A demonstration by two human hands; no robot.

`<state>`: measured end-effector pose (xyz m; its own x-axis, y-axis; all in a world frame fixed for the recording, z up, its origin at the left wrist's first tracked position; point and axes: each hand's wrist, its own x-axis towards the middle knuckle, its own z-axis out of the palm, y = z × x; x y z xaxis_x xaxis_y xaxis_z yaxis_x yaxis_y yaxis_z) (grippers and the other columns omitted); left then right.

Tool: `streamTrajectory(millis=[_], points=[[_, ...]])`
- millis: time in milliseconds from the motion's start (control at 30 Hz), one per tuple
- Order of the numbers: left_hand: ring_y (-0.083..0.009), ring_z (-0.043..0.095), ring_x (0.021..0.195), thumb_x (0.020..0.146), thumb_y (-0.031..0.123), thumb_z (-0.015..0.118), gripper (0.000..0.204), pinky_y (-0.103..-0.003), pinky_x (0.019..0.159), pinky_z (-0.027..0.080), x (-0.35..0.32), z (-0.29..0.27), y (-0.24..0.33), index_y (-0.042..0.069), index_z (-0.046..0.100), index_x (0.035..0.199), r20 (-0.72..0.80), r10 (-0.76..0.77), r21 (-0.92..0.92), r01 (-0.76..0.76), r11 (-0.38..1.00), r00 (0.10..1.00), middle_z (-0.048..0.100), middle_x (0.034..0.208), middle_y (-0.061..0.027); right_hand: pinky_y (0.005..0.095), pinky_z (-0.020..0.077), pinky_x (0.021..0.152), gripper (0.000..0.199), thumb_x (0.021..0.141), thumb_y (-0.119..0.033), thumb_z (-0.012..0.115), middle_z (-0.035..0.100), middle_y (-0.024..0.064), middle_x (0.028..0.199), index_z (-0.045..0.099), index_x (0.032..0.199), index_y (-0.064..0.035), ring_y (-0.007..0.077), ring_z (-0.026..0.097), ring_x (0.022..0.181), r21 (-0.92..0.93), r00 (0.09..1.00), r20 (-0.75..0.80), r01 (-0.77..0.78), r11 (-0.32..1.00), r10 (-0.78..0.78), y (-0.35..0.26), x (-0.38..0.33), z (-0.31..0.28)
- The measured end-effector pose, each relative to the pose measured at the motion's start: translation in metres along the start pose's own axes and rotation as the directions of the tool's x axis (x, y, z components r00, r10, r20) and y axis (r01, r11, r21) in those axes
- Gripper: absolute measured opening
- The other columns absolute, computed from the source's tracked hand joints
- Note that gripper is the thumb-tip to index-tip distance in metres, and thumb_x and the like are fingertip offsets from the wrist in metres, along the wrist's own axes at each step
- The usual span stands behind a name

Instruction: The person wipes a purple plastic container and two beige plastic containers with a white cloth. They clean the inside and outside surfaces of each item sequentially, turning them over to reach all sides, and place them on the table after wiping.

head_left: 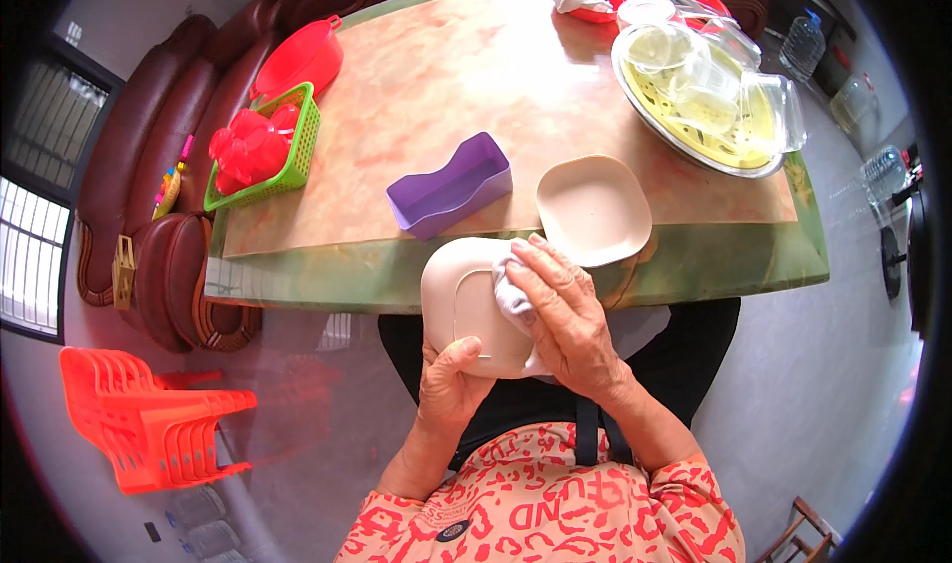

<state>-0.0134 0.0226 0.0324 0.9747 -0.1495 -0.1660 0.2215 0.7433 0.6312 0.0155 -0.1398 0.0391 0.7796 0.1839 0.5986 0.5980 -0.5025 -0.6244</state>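
Dish (456,285) sits pinched in left hand (451,382), I'm guessing for steadiness, while right hand (575,325) alongside presses white cloth (511,295) against it.

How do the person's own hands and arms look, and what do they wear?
The left hand and right hand are ungloved, with no watch or bracelet visible at the wrists. Short, loose peach sleeves with a red pattern leave the forearms bare.
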Motion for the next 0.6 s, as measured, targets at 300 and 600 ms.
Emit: streamTrajectory(millis=[300,600], points=[[-0.0267,0.056,0.119,0.087,0.0,0.059,0.053,-0.043,0.1,0.048,0.001,-0.02,-0.006,0.003,0.043,0.137,-0.038,-0.038,-0.168,0.031,0.985,0.999,0.056,0.128,-0.0154,0.0445,0.0394,0.106,0.041,0.079,-0.006,0.064,0.056,0.014,0.133,0.06,0.12,-0.0004,0.029,0.05,0.129,-0.033,0.983,0.136,0.129,0.991,-0.124,-0.018,-0.025,0.005],[-0.0235,0.043,0.133,0.087,0.006,0.064,0.068,-0.042,0.111,0.037,0.004,-0.005,-0.006,0.004,0.03,0.146,0.096,-0.075,-0.031,0.079,0.996,0.993,0.045,0.141,-0.0101,0.0437,0.0414,0.104,0.037,0.082,-0.003,0.062,0.055,0.0188,0.131,0.059,0.119,0.0028,0.0347,0.05,0.127,-0.008,1.0,0.024,0.009,1.0,-0.009,0.004,0.019,0.005]])
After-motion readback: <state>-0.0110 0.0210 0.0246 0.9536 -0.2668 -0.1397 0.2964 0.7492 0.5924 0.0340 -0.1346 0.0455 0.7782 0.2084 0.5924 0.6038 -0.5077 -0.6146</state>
